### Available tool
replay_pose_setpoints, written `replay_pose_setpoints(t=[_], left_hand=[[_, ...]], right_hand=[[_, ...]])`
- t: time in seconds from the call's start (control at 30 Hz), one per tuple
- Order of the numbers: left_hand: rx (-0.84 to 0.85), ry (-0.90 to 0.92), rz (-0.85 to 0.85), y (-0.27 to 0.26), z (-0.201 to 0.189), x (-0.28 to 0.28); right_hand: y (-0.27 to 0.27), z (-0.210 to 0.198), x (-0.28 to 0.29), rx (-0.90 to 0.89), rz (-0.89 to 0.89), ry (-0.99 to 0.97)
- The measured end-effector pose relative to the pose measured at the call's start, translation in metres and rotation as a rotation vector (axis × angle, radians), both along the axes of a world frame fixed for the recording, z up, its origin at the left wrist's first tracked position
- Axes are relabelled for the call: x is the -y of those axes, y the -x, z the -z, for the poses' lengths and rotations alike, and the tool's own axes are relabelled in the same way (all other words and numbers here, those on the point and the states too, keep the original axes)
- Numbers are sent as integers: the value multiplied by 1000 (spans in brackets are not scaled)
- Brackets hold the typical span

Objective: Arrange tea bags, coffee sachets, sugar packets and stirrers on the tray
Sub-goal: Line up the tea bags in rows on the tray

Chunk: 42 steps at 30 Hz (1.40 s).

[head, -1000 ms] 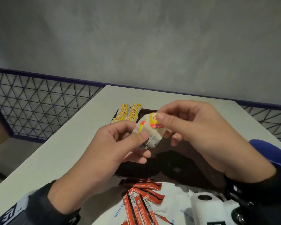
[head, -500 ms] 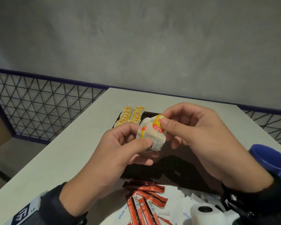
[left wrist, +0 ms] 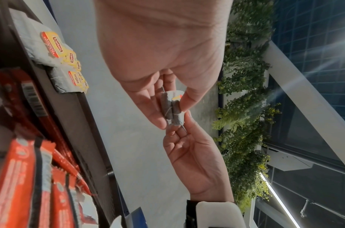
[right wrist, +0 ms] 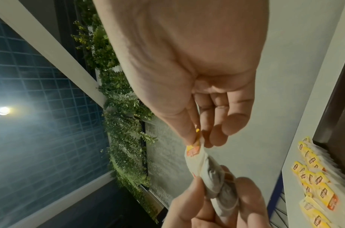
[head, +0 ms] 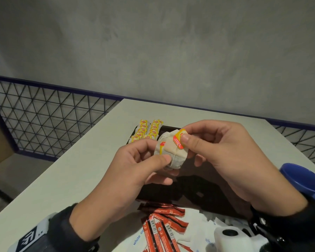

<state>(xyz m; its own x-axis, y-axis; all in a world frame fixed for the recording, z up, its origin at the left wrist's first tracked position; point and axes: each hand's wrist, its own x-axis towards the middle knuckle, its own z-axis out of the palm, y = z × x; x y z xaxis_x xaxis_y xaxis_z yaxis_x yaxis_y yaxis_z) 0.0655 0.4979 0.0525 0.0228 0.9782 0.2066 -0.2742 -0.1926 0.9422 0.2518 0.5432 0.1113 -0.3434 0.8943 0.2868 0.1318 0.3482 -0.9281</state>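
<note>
Both hands hold a small bundle of tea bags (head: 171,151) in the air above the dark tray (head: 198,188). My left hand (head: 149,160) grips the bundle (left wrist: 172,108) between thumb and fingers from the left. My right hand (head: 191,142) pinches the yellow and red tag (head: 179,140) of the front bag (right wrist: 195,152). Two rows of tea bags with yellow tags (head: 147,130) lie at the tray's far left corner. Orange coffee sachets (head: 162,226) and white sugar packets (head: 195,231) lie in a heap near me. No stirrers are visible.
The pale table (head: 71,170) ends at a blue-railed mesh fence (head: 44,115) on the left and far side. A blue bowl (head: 304,179) stands at the right edge. Grey wall behind.
The hands and the tea bag bundle have stayed almost in place; my right thumb has shifted slightly on the tag, and the head view has tilted a little.
</note>
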Motion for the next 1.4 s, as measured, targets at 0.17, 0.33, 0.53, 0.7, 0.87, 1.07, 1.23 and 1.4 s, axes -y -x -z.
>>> replay_pose_setpoints(t=[0.17, 0.33, 0.53, 0.7, 0.87, 1.07, 1.23, 1.4], left_hand=[[11, 22, 1, 0, -3, 1], [6, 69, -81, -1, -5, -1], [-2, 68, -128, 1, -6, -1], [-22, 53, -135, 1, -5, -1], [-34, 22, -126, -2, -4, -1], [-61, -29, -87, -3, -1, 0], [-60, -50, -60, -3, -2, 1], [-106, -111, -73, -2, -6, 3]], right_hand=[[-3, -2, -2, 22, 16, -27], [-6, -5, -1, -23, -33, -53], [-16, -19, 4, -2, -95, -90], [-21, -23, 3, 156, 6, -121], [-10, -17, 6, 228, 29, -107], [1, -9, 9, 177, -40, -29], [1, -9, 9, 154, -59, 6], [1, -10, 10, 205, -40, -50]])
